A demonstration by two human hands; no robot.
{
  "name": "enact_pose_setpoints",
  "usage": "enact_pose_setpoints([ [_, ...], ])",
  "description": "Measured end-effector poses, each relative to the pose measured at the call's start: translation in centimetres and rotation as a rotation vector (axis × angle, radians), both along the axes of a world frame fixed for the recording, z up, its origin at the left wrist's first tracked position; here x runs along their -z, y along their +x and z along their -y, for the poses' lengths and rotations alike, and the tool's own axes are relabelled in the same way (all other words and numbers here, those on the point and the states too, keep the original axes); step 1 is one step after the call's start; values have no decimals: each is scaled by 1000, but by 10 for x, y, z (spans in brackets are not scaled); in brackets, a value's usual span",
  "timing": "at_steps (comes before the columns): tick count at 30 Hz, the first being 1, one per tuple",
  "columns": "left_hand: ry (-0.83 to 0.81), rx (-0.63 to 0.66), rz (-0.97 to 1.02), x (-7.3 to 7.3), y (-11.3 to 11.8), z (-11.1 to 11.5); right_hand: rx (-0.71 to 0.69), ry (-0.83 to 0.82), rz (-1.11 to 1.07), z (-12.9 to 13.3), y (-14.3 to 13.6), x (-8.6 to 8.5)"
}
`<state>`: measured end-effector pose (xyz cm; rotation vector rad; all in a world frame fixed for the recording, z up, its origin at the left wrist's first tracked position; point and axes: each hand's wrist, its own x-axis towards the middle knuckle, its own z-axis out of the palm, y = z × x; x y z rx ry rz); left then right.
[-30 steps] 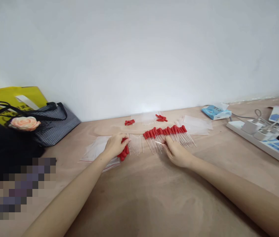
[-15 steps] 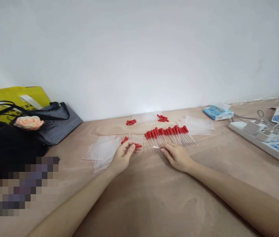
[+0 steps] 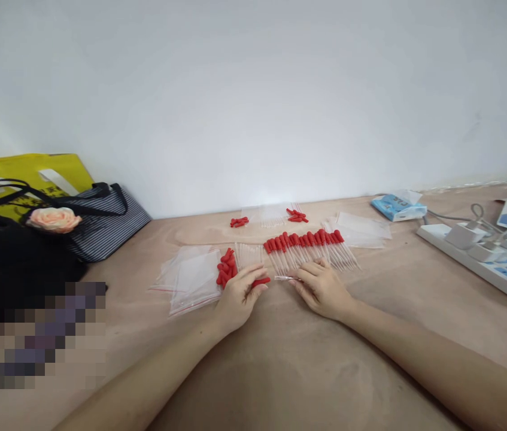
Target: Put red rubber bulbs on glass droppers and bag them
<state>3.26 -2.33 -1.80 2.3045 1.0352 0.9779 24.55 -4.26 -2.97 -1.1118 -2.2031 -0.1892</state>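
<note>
My left hand (image 3: 240,296) pinches a red rubber bulb (image 3: 261,281), its narrow end pointing right. Facing it, my right hand (image 3: 322,288) grips a clear dropper tube (image 3: 282,278) whose end sticks out to the left. A small gap parts the tube from the bulb. Behind my right hand lies a row of droppers fitted with red bulbs (image 3: 302,239). Just beyond my left hand are loose bare tubes (image 3: 248,254) and a pile of red bulbs (image 3: 226,267).
Clear zip bags (image 3: 194,278) lie left of the bulb pile, and more bags (image 3: 361,229) at the back right. Two small groups of bulbs (image 3: 297,215) lie near the wall. A tissue pack (image 3: 397,206) and a power strip (image 3: 473,254) stand right; a striped bag (image 3: 105,221) stands left.
My left hand has moved right and nearer to me with the red bulb, uncovering the bulb pile. The tube in my right hand now points level to the left, close to the bulb.
</note>
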Motion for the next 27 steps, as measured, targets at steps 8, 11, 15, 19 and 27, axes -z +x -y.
enact_pose_setpoints([
  [8,251,41,-112,5,-1,2,-49,83,17,3,-4,-3],
  [11,287,28,-143,3,1,3,-64,74,38,4,-4,-3],
  [15,262,-32,-222,0,3,6,-105,110,28,7,-8,-2],
  [19,243,-82,-211,1,4,6,-142,155,7,10,-15,0],
  [27,258,-15,-209,-1,3,5,-214,145,14,6,-12,-2],
])
